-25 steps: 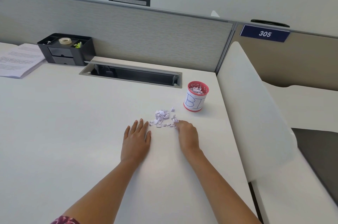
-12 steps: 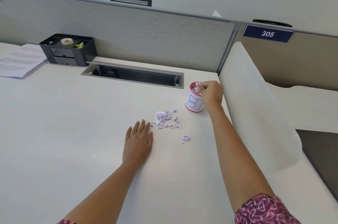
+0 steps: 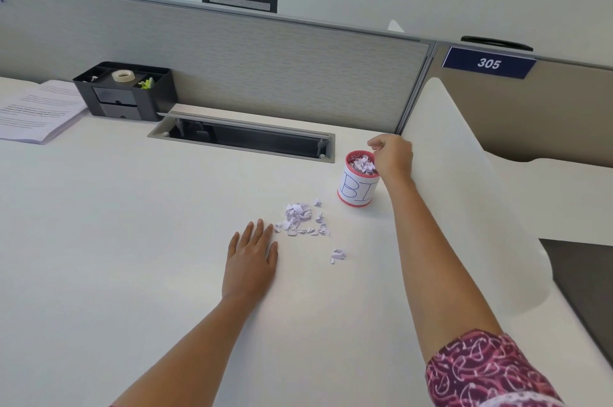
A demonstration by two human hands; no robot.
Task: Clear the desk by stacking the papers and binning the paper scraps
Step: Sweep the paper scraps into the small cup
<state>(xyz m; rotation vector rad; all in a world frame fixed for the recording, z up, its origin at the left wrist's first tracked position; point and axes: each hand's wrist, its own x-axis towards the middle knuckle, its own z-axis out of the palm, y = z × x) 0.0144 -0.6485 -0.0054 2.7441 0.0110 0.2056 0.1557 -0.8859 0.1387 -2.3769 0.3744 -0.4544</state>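
More scraps (image 3: pixel 363 163) in bin (image 3: pixel 357 191), right hand (image 3: pixel 394 157) higher.

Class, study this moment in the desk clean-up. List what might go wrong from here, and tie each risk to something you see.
1. The small bin already looks heaped with scraps; more may spill over its rim.
2. The right hand hovers close by the bin's rim and might knock it over.
3. One stray scrap lies apart from the main pile and may be missed.
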